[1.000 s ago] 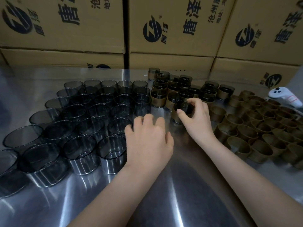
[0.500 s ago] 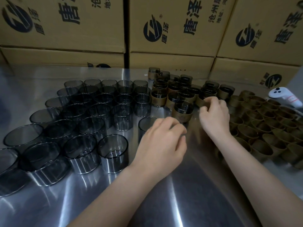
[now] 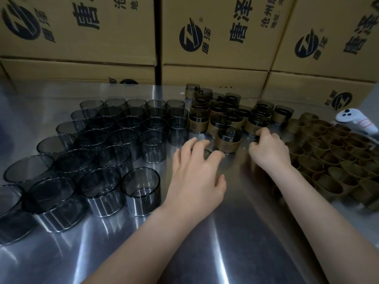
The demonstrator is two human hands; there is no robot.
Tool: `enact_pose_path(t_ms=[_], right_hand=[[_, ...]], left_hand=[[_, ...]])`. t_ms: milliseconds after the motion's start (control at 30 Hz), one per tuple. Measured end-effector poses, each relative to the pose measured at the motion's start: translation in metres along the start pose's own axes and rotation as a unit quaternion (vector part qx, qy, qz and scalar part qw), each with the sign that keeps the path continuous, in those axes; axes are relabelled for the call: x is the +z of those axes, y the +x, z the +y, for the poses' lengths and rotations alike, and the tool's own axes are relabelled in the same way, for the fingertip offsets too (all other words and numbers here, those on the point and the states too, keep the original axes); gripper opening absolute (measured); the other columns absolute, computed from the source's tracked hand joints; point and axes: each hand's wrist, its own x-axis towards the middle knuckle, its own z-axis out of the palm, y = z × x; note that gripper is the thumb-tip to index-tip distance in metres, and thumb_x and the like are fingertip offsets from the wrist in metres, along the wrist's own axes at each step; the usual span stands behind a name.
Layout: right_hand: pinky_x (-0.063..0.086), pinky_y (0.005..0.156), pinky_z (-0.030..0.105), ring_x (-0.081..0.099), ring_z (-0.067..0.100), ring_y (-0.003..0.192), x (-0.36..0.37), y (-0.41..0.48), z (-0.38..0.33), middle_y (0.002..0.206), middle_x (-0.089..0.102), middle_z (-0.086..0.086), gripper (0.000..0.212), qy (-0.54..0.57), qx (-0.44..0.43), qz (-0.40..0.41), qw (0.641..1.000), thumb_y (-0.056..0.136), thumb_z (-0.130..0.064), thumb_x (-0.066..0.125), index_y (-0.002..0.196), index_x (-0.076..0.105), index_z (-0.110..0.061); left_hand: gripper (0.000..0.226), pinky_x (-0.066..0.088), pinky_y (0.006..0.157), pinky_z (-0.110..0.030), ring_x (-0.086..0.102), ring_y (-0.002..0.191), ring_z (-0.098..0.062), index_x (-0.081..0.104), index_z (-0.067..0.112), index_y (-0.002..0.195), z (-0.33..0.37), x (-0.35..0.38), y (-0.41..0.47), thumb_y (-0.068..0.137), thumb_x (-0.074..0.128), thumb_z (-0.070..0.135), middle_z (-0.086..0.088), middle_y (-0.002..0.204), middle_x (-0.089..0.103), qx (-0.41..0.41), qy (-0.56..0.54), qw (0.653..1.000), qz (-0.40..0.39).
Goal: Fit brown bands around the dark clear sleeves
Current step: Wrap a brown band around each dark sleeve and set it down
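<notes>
Brown-banded sleeve (image 3: 227, 140) stands on tabletop (image 3: 225, 242) between hands; left hand (image 3: 196, 175) grip curls round clear sleeve (image 3: 207, 153); right hand (image 3: 268, 150) grip curled, contents unclear.

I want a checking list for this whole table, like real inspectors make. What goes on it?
Surface: shiny metal table, with reflections.
Job's things: bare dark clear sleeves grouped on the left; banded sleeves at back centre; loose brown bands on the right.
Clutter: white controller at the right edge.
Hands: left hand curls over one sleeve, mostly hidden; right hand curled beside the bands, its hold hidden.
Cables: nothing seen.
Surroundings: stacked printed cardboard boxes behind.
</notes>
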Motion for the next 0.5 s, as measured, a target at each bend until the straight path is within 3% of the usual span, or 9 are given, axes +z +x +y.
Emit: enact_pose_path(t_ms=[133,267,500], right_hand=[[0.045,0.096,0.046,0.051,0.038,0.118,-0.0015,-0.0005,-0.0020,0.132,0.048,0.019,0.044,0.001,0.004,-0.003,1.000,0.096,-0.026,0.053,0.137,0.045,-0.013],[0.047,0.097,0.046,0.050,0.037,0.118,-0.0048,-0.0025,-0.0026,0.133,0.046,0.018,0.043,0.015,-0.003,-0.007,1.000,0.095,-0.025,0.054,0.136,0.047,-0.013],[0.045,0.099,0.048,0.051,0.037,0.116,-0.0097,-0.0076,-0.0067,0.127,0.048,0.016,0.043,0.041,-0.025,0.023,0.999,0.091,-0.021,0.063,0.132,0.052,-0.016]], left_hand=[[0.053,0.025,0.114,-0.040,0.005,0.143,-0.016,0.042,0.031,0.141,-0.0042,0.0016,0.0018,0.091,0.059,0.031,0.001,0.154,0.021,-0.036,-0.002,0.998,-0.047],[0.061,0.039,0.103,-0.037,0.004,0.140,-0.013,0.037,0.033,0.143,-0.0076,0.0032,0.0027,0.089,0.060,0.017,0.001,0.155,0.017,-0.041,-0.008,0.997,-0.061],[0.061,0.035,0.107,-0.036,0.009,0.138,-0.011,0.041,0.033,0.139,-0.0114,0.0076,0.0039,0.087,0.061,0.007,0.003,0.152,0.021,-0.045,-0.054,0.997,-0.030]])
